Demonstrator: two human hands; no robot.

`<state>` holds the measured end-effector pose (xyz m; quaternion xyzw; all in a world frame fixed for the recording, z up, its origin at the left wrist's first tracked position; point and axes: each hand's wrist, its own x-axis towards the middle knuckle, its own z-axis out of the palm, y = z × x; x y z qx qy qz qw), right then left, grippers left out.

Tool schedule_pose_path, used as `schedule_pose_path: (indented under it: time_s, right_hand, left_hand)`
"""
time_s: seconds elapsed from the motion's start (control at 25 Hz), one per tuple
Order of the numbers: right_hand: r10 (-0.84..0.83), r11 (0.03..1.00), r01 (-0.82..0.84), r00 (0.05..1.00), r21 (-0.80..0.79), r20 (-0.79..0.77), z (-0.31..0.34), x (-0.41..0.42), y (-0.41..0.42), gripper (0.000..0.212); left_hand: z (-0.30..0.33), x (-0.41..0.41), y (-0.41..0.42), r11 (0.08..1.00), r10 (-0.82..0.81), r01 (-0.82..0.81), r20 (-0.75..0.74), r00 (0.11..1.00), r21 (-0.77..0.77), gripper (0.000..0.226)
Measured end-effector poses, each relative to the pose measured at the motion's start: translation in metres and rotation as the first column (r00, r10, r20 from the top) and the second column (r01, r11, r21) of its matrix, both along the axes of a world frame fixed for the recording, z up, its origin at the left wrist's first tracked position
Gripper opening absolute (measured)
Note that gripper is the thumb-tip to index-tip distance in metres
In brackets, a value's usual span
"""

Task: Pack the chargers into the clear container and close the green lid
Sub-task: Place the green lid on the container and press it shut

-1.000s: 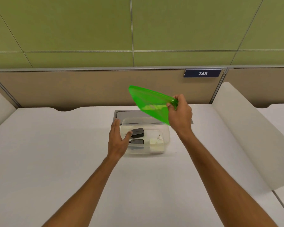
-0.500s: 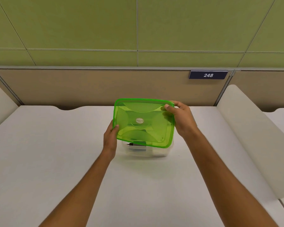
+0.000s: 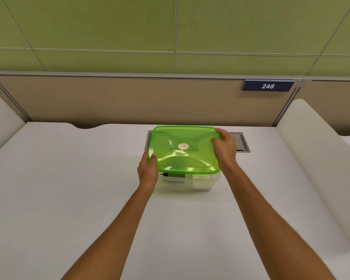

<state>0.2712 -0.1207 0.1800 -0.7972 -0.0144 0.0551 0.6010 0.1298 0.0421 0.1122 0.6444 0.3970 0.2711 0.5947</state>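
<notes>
The translucent green lid lies flat over the clear container in the middle of the white desk. My left hand grips the lid's near left corner, thumb on top. My right hand holds the lid's far right corner, fingers curled over the rim. Through the container's front wall a dark charger shows on the left and a pale one on the right. The lid hides the other contents.
A grey metal cable hatch is set into the desk just behind the container. A tan partition with a "248" plate closes off the back. White curved dividers border the desk on both sides.
My right hand swung the lid from tilted in the air to flat over the container. My left hand left the container's side and took the lid's left corner. The lid has sunk lower.
</notes>
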Motion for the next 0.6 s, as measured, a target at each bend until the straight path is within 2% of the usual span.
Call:
schedule_pose_path:
  time_s: [0.16, 0.28, 0.44, 0.6]
  right_hand:
    - [0.082, 0.973, -0.080, 0.997, -0.217, 0.003, -0.026, 0.005, 0.002, 0.049]
    - [0.131, 0.944, -0.138, 0.990, -0.301, -0.043, -0.042, 0.011, 0.004, 0.053]
    - [0.155, 0.908, -0.172, 0.985, -0.382, -0.075, -0.062, 0.016, -0.002, 0.054]
    - [0.189, 0.885, -0.174, 0.982, -0.432, -0.008, -0.073, 0.015, -0.002, 0.055]
  left_hand:
    - [-0.012, 0.003, -0.005, 0.997, -0.025, 0.037, -0.154, 0.988, 0.073, 0.038]
    - [-0.023, 0.005, -0.006, 0.993, -0.049, 0.071, -0.216, 0.975, 0.093, 0.036]
    - [-0.025, 0.007, -0.009, 0.984, -0.091, 0.122, -0.222, 0.971, 0.130, 0.027]
    - [-0.028, 0.005, -0.012, 0.984, -0.089, 0.116, -0.192, 0.977, 0.135, 0.022]
